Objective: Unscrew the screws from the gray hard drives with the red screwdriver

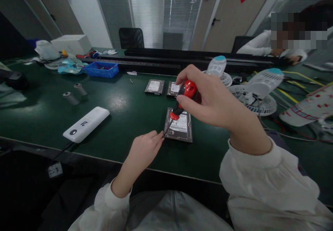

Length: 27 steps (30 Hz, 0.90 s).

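A hard drive (183,133) lies label up on the green table in front of me. My right hand (208,97) grips a red and black screwdriver (178,109) from above, its shaft slanting down to the drive's near left corner. The tip meets that corner beside the fingers of my left hand (147,147). Those fingers are pressed together there, and whatever they pinch is too small or hidden to make out. Behind the drive are a second hard drive (154,86) and a third hard drive (172,88), the latter partly covered by my right hand.
To the left lie a white power bank (86,124) with a cable and two metal cylinders (70,98). A blue tray (102,70) of small parts stands further back. White fans (260,95) and cables crowd the right. Another person (260,43) sits across the table.
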Available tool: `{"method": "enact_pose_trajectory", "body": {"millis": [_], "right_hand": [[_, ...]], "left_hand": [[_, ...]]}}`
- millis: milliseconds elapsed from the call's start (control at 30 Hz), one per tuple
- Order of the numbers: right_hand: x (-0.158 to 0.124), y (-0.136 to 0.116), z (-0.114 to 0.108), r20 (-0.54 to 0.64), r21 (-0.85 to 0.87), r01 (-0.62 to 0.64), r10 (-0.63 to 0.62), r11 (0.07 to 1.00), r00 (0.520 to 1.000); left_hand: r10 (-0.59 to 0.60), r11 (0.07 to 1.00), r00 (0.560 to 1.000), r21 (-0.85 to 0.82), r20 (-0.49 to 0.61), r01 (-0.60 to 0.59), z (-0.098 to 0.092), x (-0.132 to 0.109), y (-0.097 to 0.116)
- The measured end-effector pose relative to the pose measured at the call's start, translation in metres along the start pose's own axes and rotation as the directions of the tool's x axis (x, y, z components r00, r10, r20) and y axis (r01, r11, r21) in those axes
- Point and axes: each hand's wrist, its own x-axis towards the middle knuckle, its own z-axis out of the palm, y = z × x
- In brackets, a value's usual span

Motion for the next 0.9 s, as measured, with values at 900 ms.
{"method": "enact_pose_trajectory", "body": {"millis": [900], "right_hand": [[-0.0005, -0.0076, 0.0021, -0.016, -0.067, -0.023, 0.022, 0.997, 1.000]], "left_hand": [[-0.023, 1.000, 0.999, 0.011, 0.023, 0.022, -0.0013, -0.0010, 0.0011]]}}
